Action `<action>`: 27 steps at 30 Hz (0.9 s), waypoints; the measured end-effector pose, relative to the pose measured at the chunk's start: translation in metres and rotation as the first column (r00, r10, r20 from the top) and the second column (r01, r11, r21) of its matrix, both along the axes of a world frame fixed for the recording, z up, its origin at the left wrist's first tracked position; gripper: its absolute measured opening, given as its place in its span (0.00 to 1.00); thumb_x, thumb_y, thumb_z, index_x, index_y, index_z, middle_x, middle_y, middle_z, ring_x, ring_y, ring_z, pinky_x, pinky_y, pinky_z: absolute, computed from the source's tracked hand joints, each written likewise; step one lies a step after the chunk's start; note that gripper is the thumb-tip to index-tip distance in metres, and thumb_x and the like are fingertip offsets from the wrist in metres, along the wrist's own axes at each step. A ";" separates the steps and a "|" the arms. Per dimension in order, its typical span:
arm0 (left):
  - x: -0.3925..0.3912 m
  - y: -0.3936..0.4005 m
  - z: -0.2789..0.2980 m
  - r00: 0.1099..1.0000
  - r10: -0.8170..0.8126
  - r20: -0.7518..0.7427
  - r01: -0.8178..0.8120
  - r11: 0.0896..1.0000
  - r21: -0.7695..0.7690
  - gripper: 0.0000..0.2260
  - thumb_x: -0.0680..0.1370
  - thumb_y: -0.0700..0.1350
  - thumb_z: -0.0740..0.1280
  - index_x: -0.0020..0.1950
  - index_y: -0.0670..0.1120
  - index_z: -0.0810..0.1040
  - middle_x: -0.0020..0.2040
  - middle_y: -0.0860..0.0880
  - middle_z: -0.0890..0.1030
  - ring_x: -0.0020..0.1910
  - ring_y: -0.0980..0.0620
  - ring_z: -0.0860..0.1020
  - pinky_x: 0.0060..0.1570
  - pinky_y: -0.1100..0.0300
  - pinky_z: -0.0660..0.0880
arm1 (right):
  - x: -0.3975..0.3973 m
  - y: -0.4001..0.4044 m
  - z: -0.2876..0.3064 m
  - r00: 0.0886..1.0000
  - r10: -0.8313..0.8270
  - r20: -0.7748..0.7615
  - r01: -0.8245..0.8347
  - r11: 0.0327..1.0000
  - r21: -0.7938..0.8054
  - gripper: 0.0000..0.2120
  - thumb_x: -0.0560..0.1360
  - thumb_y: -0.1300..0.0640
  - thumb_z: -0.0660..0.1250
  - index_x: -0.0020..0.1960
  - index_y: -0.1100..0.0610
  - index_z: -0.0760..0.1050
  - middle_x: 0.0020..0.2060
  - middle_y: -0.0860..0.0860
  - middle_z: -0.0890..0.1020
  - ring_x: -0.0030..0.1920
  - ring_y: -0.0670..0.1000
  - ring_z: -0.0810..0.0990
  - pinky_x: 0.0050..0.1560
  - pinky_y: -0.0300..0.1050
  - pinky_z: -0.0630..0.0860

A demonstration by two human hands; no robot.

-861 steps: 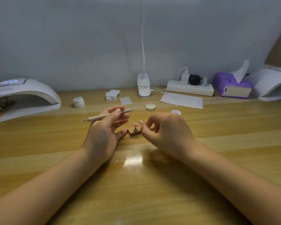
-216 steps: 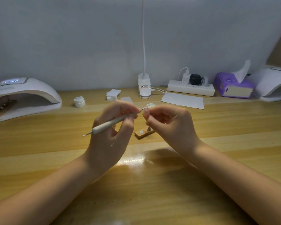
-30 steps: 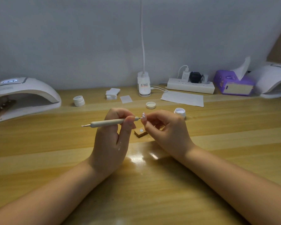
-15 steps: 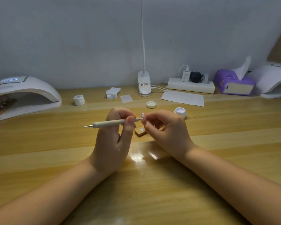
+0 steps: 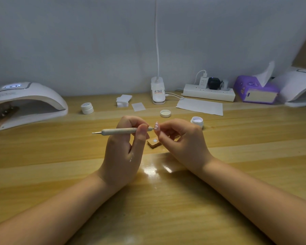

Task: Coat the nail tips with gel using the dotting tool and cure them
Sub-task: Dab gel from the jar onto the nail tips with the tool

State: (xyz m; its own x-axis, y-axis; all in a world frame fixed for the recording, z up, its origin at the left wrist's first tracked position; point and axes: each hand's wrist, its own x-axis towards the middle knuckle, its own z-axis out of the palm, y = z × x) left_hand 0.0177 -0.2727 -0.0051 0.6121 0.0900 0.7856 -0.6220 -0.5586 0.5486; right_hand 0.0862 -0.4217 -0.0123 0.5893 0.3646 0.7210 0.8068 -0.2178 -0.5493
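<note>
Above table point(image 5: 42, 156), left-hand grip point(image 5: 124, 149) pinching dotting tool point(image 5: 120, 131)

A plain pale grey wall point(image 5: 78, 41) is standing behind a glossy light-wood table point(image 5: 166, 200), which is reflecting overhead light just in front of centre. A white clip-on lamp with a slim flexible neck point(image 5: 157, 91) is standing at the table's back edge.

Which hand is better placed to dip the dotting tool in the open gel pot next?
Left: the left hand already grips the dotting tool; the right hand pinches the nail tip, though the gel pot sits beside it.
</note>
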 end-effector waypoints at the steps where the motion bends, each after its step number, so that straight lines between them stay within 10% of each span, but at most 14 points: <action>1: 0.000 0.000 0.000 1.000 0.002 -0.004 -0.002 1.000 -0.003 0.09 0.80 0.48 0.58 0.49 0.42 0.72 0.40 0.52 0.78 0.39 0.59 0.78 0.39 0.68 0.74 | 0.000 0.000 0.000 1.000 -0.002 0.000 0.002 1.000 -0.002 0.04 0.75 0.61 0.71 0.48 0.60 0.83 0.37 0.51 0.83 0.36 0.49 0.80 0.38 0.52 0.78; 16: 0.006 0.005 0.002 0.995 0.068 -0.075 -0.091 0.932 -0.352 0.03 0.79 0.45 0.58 0.49 0.51 0.72 0.42 0.54 0.76 0.42 0.59 0.77 0.46 0.65 0.75 | -0.010 0.003 0.006 0.984 0.038 -0.171 -0.026 0.997 0.069 0.05 0.74 0.59 0.71 0.46 0.61 0.82 0.36 0.51 0.84 0.35 0.48 0.83 0.39 0.48 0.81; 27: 0.009 0.006 -0.001 0.990 0.020 -0.138 -0.083 0.881 -0.467 0.05 0.78 0.48 0.59 0.47 0.50 0.73 0.39 0.56 0.77 0.40 0.61 0.77 0.43 0.69 0.74 | -0.006 0.007 0.000 0.953 -0.222 -0.207 0.156 0.943 -0.294 0.08 0.75 0.46 0.68 0.46 0.47 0.84 0.28 0.41 0.77 0.32 0.42 0.74 0.42 0.41 0.70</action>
State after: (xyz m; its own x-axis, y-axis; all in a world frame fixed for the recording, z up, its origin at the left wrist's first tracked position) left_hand 0.0264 -0.2669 -0.0064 0.6867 0.4635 0.5600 -0.5082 -0.2447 0.8257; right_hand 0.0803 -0.4152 -0.0127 0.8065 0.3915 0.4431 0.5912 -0.5210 -0.6157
